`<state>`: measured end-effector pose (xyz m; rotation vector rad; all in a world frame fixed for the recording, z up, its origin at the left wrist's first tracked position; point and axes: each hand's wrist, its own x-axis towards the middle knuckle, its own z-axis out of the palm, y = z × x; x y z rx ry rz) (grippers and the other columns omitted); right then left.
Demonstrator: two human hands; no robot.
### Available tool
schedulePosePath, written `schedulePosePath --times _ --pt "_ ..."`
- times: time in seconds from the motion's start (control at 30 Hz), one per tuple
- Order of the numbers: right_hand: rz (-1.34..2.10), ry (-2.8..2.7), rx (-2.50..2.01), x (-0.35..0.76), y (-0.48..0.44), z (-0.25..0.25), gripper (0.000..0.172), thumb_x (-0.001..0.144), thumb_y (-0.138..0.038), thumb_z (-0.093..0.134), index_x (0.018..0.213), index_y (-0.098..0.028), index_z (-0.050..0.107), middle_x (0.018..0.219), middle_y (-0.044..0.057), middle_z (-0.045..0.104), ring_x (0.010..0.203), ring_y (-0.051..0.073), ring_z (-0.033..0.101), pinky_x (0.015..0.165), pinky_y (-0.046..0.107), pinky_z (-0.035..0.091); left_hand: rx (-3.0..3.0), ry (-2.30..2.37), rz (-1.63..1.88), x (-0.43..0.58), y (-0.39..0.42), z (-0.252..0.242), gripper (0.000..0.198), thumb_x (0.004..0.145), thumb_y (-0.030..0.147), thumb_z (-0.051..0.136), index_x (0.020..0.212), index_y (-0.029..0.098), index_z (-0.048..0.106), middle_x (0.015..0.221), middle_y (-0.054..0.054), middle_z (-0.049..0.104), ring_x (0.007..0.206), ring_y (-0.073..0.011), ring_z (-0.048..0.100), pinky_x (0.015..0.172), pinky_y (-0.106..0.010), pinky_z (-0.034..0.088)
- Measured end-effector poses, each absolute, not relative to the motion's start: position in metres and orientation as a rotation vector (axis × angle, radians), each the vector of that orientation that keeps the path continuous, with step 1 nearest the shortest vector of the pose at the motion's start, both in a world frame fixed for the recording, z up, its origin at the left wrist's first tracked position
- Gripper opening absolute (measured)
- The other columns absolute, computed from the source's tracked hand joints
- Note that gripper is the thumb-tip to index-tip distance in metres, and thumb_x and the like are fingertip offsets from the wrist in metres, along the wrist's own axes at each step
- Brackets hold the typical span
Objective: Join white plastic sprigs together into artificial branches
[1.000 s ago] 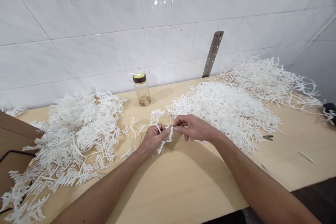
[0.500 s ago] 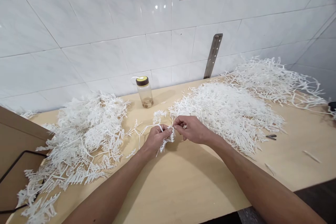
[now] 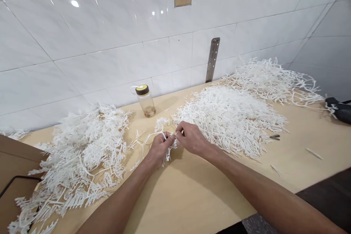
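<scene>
My left hand [image 3: 159,148] is closed around a white branching plastic sprig [image 3: 168,156], whose thin twigs hang below the fingers. A white stem reaches out to the left from the same hand. Close beside it, my right hand [image 3: 192,139] has thumb and forefinger pinched together at the sprig's right edge. Whatever sits between those fingertips is too small to make out. Left of the hands spreads a big heap of white branched sprigs [image 3: 90,157]. Just beyond my right hand lies a dense pile of short white plastic pieces [image 3: 230,117].
A clear bottle [image 3: 148,104] with a dark and yellow lid stands near the tiled wall. More white strands [image 3: 270,80] lie at the back right, near a black object [image 3: 340,110]. Small dark metal pieces [image 3: 275,137] rest by the pile. A brown panel [image 3: 19,161] borders the left.
The camera view has turned slightly to the right, so most things appear farther left. Both hands stay together at the sprig, with little visible movement.
</scene>
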<state>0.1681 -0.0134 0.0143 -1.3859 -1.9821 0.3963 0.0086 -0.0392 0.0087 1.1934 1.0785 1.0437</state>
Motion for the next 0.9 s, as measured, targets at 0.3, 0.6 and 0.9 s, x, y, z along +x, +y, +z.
schedulePosePath --times 0.3,0.6,0.9 --pt "0.993 -1.804 -1.222 0.197 -0.011 0.027 0.026 0.094 -0.039 0.05 0.105 -0.02 0.063 0.069 -0.002 0.063 0.041 0.011 0.059 0.048 0.025 0.048 1.025 1.043 0.997 0.003 -0.039 0.011 0.039 0.068 0.044 0.079 0.063 0.016 0.053 0.057 0.003 0.048 0.054 -0.0086 0.038 0.054 -0.024 0.026" --pt "1.086 -1.85 -1.124 0.184 -0.014 0.015 0.021 0.093 -0.034 0.052 0.088 -0.021 0.068 0.066 -0.002 0.063 0.042 0.01 0.058 0.048 0.025 0.049 0.947 1.04 0.94 0.005 -0.037 0.013 0.039 0.068 0.044 0.08 0.066 0.016 0.053 0.058 0.002 0.048 0.053 -0.0083 0.039 0.053 -0.023 0.026" --pt "1.049 -1.881 -1.151 0.177 -0.017 0.008 0.015 0.093 -0.024 0.047 0.089 -0.022 0.061 0.071 0.0 0.062 0.052 0.012 0.055 0.049 0.024 0.043 0.881 1.008 0.933 0.004 -0.034 0.01 0.041 0.069 0.045 0.08 0.065 0.016 0.051 0.057 0.003 0.046 0.051 -0.0075 0.036 0.05 -0.023 0.023"
